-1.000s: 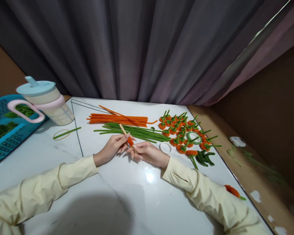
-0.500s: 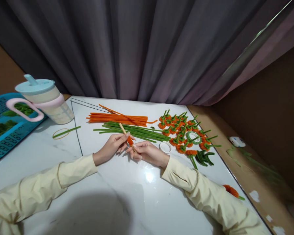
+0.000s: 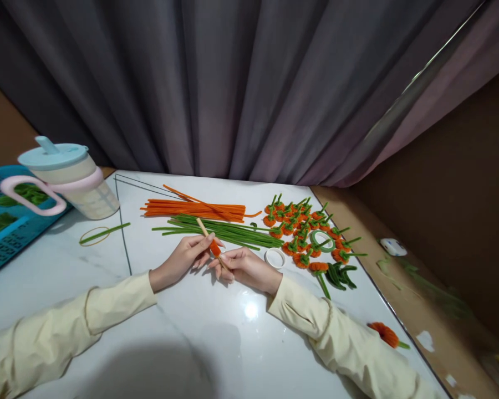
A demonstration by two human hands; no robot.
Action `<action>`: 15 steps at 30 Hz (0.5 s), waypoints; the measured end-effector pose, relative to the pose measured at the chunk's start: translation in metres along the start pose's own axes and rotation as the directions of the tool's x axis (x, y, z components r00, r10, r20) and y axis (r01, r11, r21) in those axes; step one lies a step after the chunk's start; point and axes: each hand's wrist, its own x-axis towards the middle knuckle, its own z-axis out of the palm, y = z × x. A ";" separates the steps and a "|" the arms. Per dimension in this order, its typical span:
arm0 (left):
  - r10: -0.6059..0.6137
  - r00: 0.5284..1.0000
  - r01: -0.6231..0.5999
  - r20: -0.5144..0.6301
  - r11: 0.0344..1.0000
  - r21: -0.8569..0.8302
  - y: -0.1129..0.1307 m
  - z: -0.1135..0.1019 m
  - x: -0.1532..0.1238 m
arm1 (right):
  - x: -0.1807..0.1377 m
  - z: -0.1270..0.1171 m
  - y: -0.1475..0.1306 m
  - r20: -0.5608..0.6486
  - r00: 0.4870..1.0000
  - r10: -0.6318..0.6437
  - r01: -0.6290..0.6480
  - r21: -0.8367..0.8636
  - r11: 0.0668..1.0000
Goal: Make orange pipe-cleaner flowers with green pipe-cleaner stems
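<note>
My left hand (image 3: 183, 259) and my right hand (image 3: 243, 267) meet near the middle of a white marble table (image 3: 191, 332). Both pinch a thin wooden stick (image 3: 202, 227) that carries a short coil of orange pipe cleaner (image 3: 215, 248). The left fingers hold the stick above the coil; the right fingers close on its lower end. Just beyond lie a bundle of orange pipe cleaners (image 3: 195, 209) and a bundle of green pipe cleaners (image 3: 224, 231).
Several finished orange flowers with green stems (image 3: 303, 233) lie at the right, with a green tape roll (image 3: 321, 241) and a white tape roll (image 3: 275, 257). A lidded jug (image 3: 69, 180) and a blue basket (image 3: 4, 216) stand left. One more flower (image 3: 385, 334) lies near my right sleeve.
The view has shifted slightly, so everything sits a little lower and further left. Both hands keep the same hold on the stick.
</note>
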 end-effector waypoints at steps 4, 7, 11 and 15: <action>-0.011 1.000 0.011 0.007 1.000 -0.002 0.000 0.000 0.000 | -0.001 0.000 -0.001 -0.009 1.000 -0.002 0.002 -0.001 1.000; -0.013 1.000 0.013 0.006 1.000 -0.003 0.000 0.001 0.000 | -0.001 -0.001 0.000 -0.008 1.000 -0.003 0.004 0.003 1.000; -0.013 1.000 0.013 -0.018 1.000 0.027 0.002 0.003 -0.001 | -0.002 -0.001 0.000 0.001 1.000 -0.009 0.009 0.001 1.000; -0.004 1.000 0.005 -0.023 1.000 0.026 0.005 0.005 -0.002 | -0.002 0.000 -0.002 0.011 1.000 -0.015 0.015 -0.011 1.000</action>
